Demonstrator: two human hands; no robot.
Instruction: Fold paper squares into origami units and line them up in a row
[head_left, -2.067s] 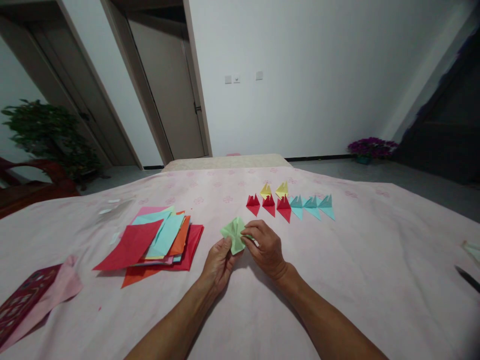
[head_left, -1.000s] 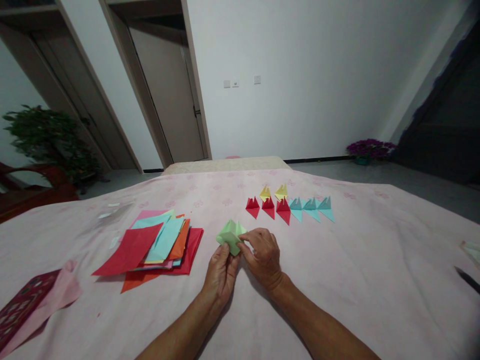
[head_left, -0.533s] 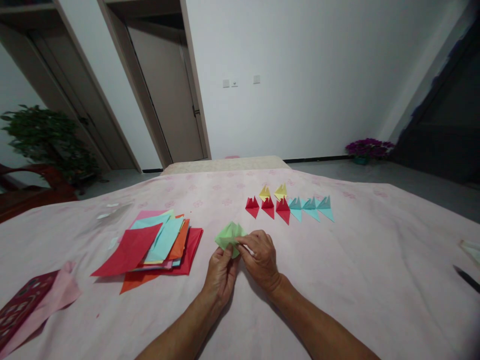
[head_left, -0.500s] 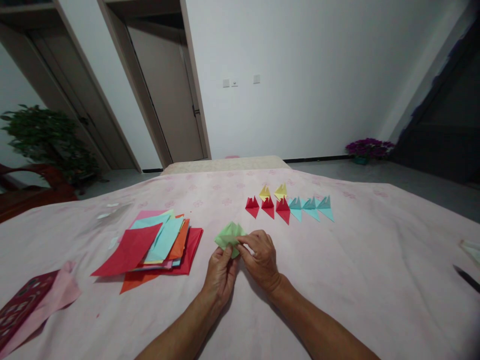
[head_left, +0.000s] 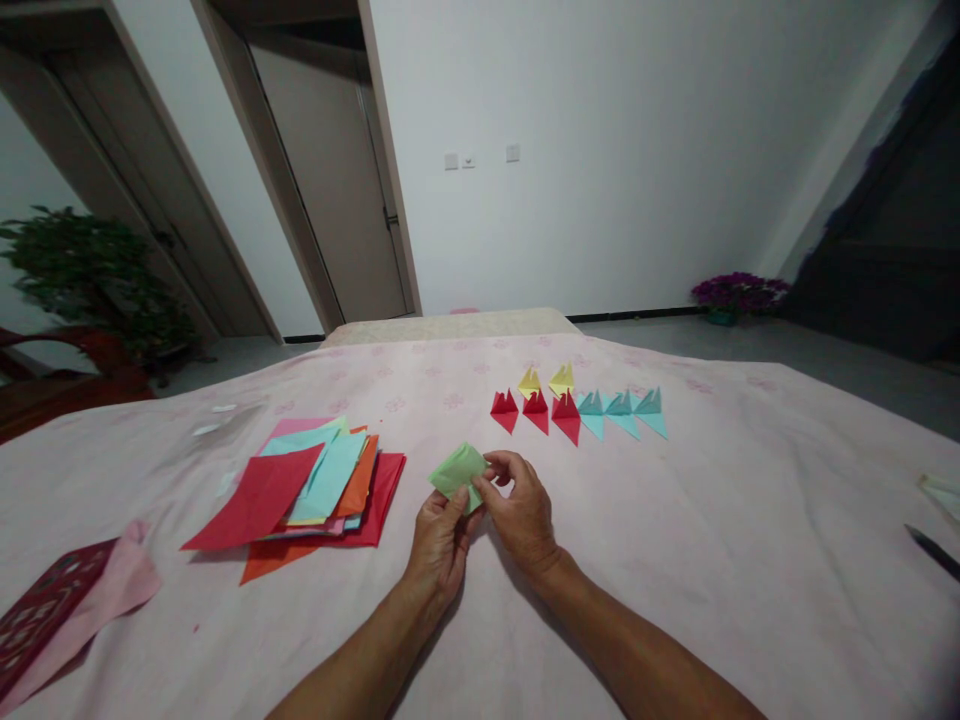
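A light green folded paper (head_left: pixel 459 470) is held up in front of me, a small diamond-like shape with a flat face toward me. My left hand (head_left: pixel 441 540) pinches its lower corner, thumb on the front. The thumb and forefinger of my right hand (head_left: pixel 521 510) are closed at its right edge. Beyond the hands, to the right, stand folded paper figures: several in red (head_left: pixel 535 408), several in light blue (head_left: pixel 621 410) and two yellow ones (head_left: pixel 561 380) behind.
On the left lies a stack of coloured paper sheets (head_left: pixel 259 495). A dark red patterned item (head_left: pixel 49 605) rests on pink paper (head_left: pixel 124 590) at the near left. A dark pointed object (head_left: pixel 934 552) lies at the right edge. A pink flowered cloth (head_left: pixel 712 560) covers the table.
The flap of the green paper that stood folded out has come flat, so it now shows a smooth diamond face. My right fingers have shifted slightly up along its right edge.
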